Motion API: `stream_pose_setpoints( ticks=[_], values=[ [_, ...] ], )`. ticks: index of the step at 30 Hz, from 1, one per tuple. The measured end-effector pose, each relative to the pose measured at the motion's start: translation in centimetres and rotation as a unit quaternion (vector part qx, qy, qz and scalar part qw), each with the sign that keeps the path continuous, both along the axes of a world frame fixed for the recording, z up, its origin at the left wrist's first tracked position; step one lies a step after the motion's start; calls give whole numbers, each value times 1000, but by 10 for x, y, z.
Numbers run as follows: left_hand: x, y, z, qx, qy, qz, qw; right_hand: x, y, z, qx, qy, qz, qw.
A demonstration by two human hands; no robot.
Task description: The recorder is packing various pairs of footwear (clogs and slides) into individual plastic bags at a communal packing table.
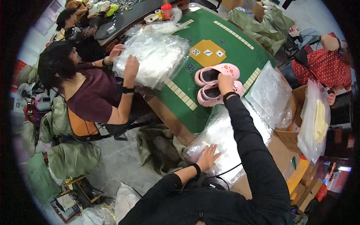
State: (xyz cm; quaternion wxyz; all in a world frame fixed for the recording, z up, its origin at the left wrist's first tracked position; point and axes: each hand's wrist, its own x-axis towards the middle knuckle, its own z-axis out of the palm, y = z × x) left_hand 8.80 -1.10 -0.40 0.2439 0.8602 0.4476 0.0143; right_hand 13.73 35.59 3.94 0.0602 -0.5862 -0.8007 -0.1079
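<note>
A pair of pink clogs sits side by side at the middle of the green table mat (204, 30). The farther pink clog (229, 69) carries small charms on its toe; the nearer pink clog (205, 98) is partly covered by my hand. My right hand (226, 84) reaches across and is closed on the pair where they meet, its fingertips partly hidden. A stack of clear plastic bags (236, 137) lies at the near edge of the table. On that stack's left edge rests my left hand (207, 157), flat with fingers spread.
Another stack of plastic bags (157, 56) lies under a co-worker's hands on the left. More clear bags (270, 95) and a cardboard box (288, 137) are at the right. A red-lidded jar (167, 12) stands far back. A person in red (318, 65) is beyond.
</note>
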Motion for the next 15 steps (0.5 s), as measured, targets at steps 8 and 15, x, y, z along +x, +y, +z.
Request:
stream_pose_setpoints(
  ticks=[8, 15],
  values=[
    [-3, 2, -3, 0, 45, -29, 999, 82, -92, 108, 40, 85, 167, 981],
    [-9, 10, -3, -15, 65, -55, 996, 179, -251, 137, -7, 24, 152, 988]
  ],
)
